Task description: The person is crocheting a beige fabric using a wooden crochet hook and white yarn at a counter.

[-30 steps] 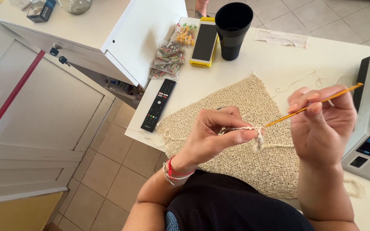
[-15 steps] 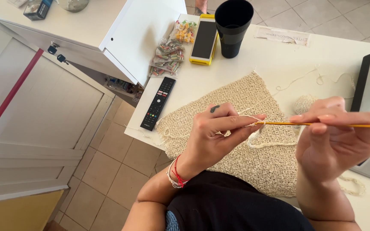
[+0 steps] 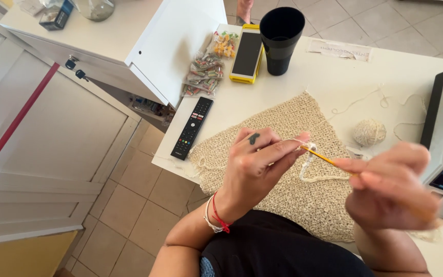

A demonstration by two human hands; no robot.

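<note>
The left hand (image 3: pixel 255 164) pinches cream yarn (image 3: pixel 311 166) w/ thumb & fingertips, over the beige crocheted panel (image 3: pixel 303 195) lying at the white table (image 3: pixel 303 82)'s near edge. The right hand (image 3: pixel 393 187), blurred, is curled shut round the thin orange crochet hook (image 3: pixel 326 159); vs. 0.5 s ago the hook now slants down toward the right & its tip sits at the left fingertips. The small yarn ball (image 3: pixel 369 132) shows again beyond the panel. Black remote (image 3: pixel 192 127) lies at the left edge, unchanged.

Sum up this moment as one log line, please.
left hand: pinches yarn loop | right hand: holds crochet hook | beige crocheted piece: on table
</note>
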